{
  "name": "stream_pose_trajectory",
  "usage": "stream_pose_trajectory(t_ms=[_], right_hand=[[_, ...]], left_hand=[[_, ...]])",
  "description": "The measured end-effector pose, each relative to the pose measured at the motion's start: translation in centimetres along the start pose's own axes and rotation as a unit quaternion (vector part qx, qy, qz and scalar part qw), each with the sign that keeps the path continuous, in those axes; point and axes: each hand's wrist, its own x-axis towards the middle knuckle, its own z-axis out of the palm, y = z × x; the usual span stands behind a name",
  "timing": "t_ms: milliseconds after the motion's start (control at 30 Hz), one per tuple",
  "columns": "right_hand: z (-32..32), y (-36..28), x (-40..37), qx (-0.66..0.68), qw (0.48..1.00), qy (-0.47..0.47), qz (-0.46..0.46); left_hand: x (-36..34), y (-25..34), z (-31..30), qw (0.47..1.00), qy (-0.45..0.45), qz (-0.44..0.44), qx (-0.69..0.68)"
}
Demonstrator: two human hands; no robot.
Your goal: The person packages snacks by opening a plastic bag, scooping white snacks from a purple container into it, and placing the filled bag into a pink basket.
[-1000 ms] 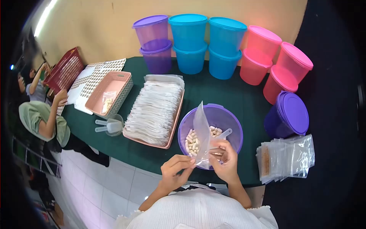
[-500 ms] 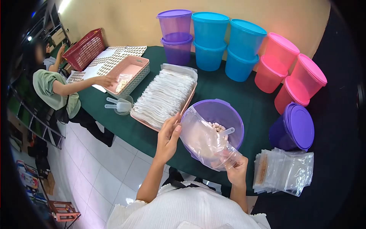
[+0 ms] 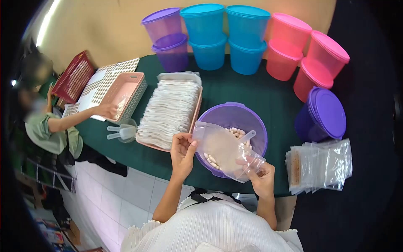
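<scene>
A clear plastic bag [image 3: 216, 145] is stretched between my two hands above a round purple tub [image 3: 261, 122]. My left hand [image 3: 183, 156] pinches the bag's left edge between thumb and fingers. The other end is gripped by my right hand [image 3: 261, 175], whose fingers partly show through the film. Inside the tub lie small pale pieces [image 3: 237, 132], and a scoop handle [image 3: 250, 134] sticks up among them. The bag covers part of the tub's contents. To the left, a pink basket [image 3: 197, 115] holds a dense row of white packets [image 3: 170, 109].
Stacked lidded tubs, purple [image 3: 170, 52], blue [image 3: 205, 38] and pink [image 3: 285, 46], line the back. At right are a dark purple tub [image 3: 321, 113] and clear bags [image 3: 323, 164]. Scoops [image 3: 126, 131] lie left; a co-worker's hand [image 3: 107, 110] reaches into another pink basket [image 3: 136, 94].
My left hand's fingers have closed on the bag's edge, and the bag lies flatter between my hands. The view has shifted and turned slightly. The co-worker's hand stays at the far basket.
</scene>
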Motion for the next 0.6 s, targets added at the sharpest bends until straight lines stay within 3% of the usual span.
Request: stream_pose_trajectory(t_ms=[67, 167, 233, 300, 367, 433, 500, 600], right_hand=[[0.4, 0.0, -0.2, -0.022, 0.999, 0.018, 0.014], [1.3, -0.4, 0.0, -0.004, 0.998, 0.061, -0.03], [1.6, -0.9, -0.2, -0.05, 0.995, 0.076, -0.029], [1.2, -0.7, -0.3, -0.057, 0.994, 0.079, -0.044], [1.2, -1.2, -0.1, -0.066, 0.993, 0.077, -0.058], [1.5, -2.5, 0.2, -0.07, 0.994, 0.072, 0.047], [1.3, -2.1, 0.4, -0.076, 0.995, 0.066, 0.024], [1.0, -2.0, 0.8, -0.046, 0.998, 0.033, 0.006]], left_hand=[[0.3, -0.9, -0.1, 0.999, -0.02, -0.036, -0.01], [0.8, -1.6, -0.3, 0.998, -0.046, 0.008, 0.045], [1.2, -1.6, -1.2, 0.993, -0.055, -0.067, 0.085], [1.9, -1.3, -1.9, 0.993, -0.06, -0.072, 0.078], [2.6, -1.4, -3.3, 0.985, -0.131, 0.02, 0.114], [2.9, -0.9, -3.8, 0.987, -0.131, 0.013, 0.089], [3.3, -0.8, -4.7, 0.986, -0.155, 0.05, 0.043], [3.0, -0.2, -4.8, 0.987, -0.162, 0.019, -0.004]])
